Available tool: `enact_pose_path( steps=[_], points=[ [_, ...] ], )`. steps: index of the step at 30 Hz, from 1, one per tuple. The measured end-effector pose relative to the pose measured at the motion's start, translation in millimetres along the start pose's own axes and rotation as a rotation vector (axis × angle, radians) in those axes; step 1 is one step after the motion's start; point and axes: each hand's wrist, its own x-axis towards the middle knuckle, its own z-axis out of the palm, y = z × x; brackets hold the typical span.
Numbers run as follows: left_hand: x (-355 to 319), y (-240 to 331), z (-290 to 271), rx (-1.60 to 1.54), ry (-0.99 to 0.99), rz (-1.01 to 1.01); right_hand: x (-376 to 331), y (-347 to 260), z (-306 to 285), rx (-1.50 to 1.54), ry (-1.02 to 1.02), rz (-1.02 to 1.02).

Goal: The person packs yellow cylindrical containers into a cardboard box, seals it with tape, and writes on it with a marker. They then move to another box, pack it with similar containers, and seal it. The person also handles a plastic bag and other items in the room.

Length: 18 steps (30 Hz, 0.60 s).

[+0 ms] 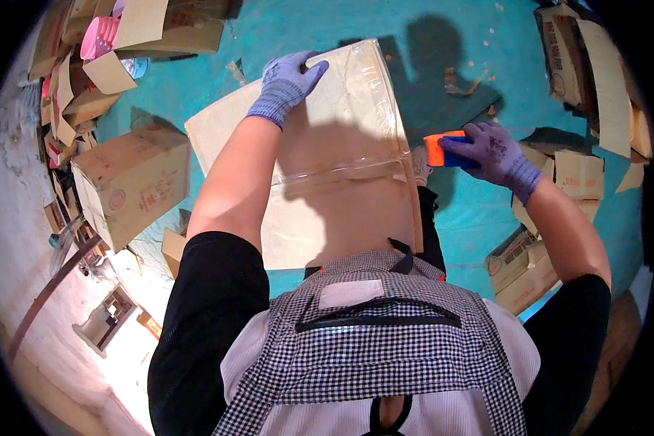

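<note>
- left hand (291, 83) is gripping a taped carton (341, 207) by its far edge
- right hand (493, 149) is pinching an orange-and-blue block (443, 150)
- pink basket (99, 38) sits among open boxes (142, 22), left hand's far side

You have a teal sheet (341, 18) spread over the floor, with scraps (454, 83) on its far part. At your far left, a pink basket (100, 38) and a blue tub (136, 67) show among open boxes (142, 22). Nearer on your left sits a large box (134, 185); beyond it, a brown pipe (47, 291) crosses a pale wall (14, 182). To your right you see more cartons (580, 174), with tall flaps (603, 80) farther off.
</note>
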Motion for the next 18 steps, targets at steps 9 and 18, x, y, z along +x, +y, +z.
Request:
enact_pose_path(
  steps=[9,18],
  points=[
    [-145.1,146.8,63.9,-0.082,0.096,0.459,23.5,-1.9,41.6,0.018,0.027,-0.041],
    [-167.6,147.9,99.8,-0.051,-0.142,0.343,-29.4,67.7,57.3,0.041,0.076,-0.124]
  ],
)
